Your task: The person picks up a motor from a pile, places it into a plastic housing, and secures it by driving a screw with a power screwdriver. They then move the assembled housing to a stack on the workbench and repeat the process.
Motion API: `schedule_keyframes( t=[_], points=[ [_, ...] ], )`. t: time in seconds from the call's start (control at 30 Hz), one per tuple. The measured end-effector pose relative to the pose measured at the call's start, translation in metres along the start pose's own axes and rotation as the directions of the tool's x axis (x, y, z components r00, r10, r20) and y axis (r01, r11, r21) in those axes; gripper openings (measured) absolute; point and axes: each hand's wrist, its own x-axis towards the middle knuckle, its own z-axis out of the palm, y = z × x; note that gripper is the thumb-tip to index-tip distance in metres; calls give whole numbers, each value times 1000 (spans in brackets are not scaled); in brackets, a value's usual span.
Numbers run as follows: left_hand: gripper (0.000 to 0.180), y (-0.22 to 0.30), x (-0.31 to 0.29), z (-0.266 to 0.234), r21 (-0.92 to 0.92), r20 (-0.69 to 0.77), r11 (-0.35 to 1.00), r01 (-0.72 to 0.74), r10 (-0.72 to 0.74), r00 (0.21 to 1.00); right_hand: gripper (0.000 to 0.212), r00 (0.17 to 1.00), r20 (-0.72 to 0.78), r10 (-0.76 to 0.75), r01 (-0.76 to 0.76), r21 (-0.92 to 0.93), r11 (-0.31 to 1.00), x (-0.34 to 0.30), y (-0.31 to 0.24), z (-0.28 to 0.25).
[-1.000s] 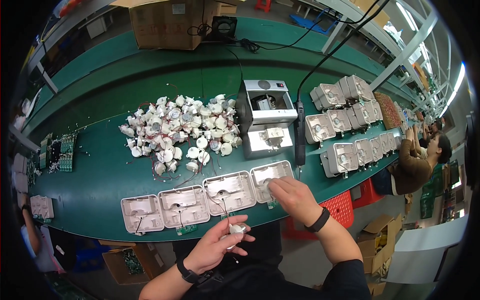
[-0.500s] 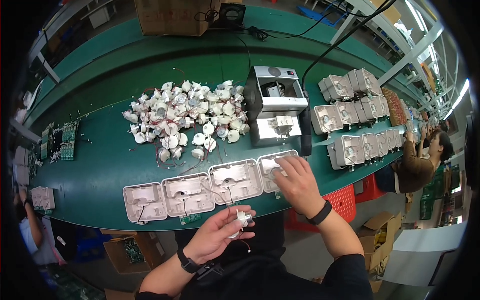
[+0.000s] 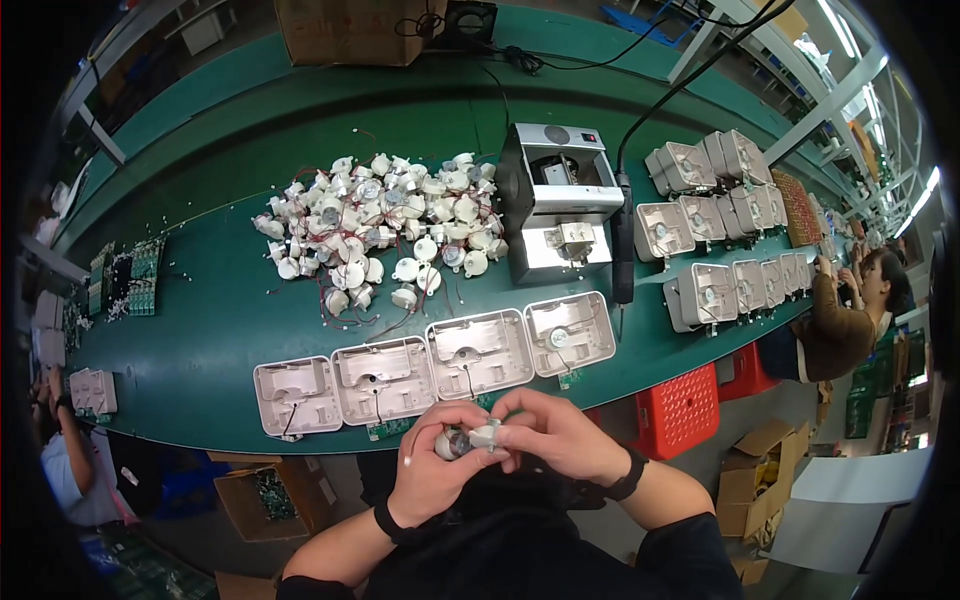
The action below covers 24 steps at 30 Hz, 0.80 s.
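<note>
In front of my body, at the table's near edge, both hands are together. My left hand [image 3: 432,465] is closed round a small round white-and-grey part [image 3: 452,443]; a tiny white plug [image 3: 407,461] shows against that hand. Right beside it, the fingers of my right hand [image 3: 565,440] pinch a small white piece [image 3: 485,435]. Whether the two pieces are joined cannot be made out. Beyond my hands stands a row of several pale plastic housings [image 3: 478,374]. The rightmost housing [image 3: 597,345] has a round part [image 3: 558,338] inside.
A heap of white round parts with red wires [image 3: 385,225] lies behind the housings. To its right are a grey machine [image 3: 560,200] and a dark upright tool [image 3: 622,250] on a cable. More housings [image 3: 712,292] stand at right, where a person [image 3: 840,315] sits. Red stools [image 3: 680,410] stand below.
My right hand has come from the rightmost housing to my left hand and now pinches a white piece. My left fingers have curled round their part. The housing's inside is uncovered.
</note>
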Motion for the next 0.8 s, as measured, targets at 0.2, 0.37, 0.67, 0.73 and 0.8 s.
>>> schedule_keyframes(
  t=[0.2, 0.37, 0.67, 0.73, 0.8],
  points=[
    [35, 15, 2, -5, -460, 46, 838, 294, -308, 950, 16, 979, 72, 192, -193, -1, 981, -2, -8, -13],
    [33, 21, 5, -8, -708, 288, 449, 545, -520, 804, 24, 815, 61, -577, 432, -727, 534, -4, -2, -1],
    [36, 37, -9, -21, -701, 280, 488, 520, -482, 830, 38, 571, 280, -772, 468, -884, 25, 10, -13, 7],
    [35, 39, -15, -26, -656, 209, 581, 482, -474, 855, 37, 571, 231, -788, 443, -895, 59, 24, -14, 4],
    [34, 40, -18, -34, -533, 87, 742, 408, -432, 898, 36, 677, 209, -706, 328, -944, 34, 42, -11, -3]
  ],
)
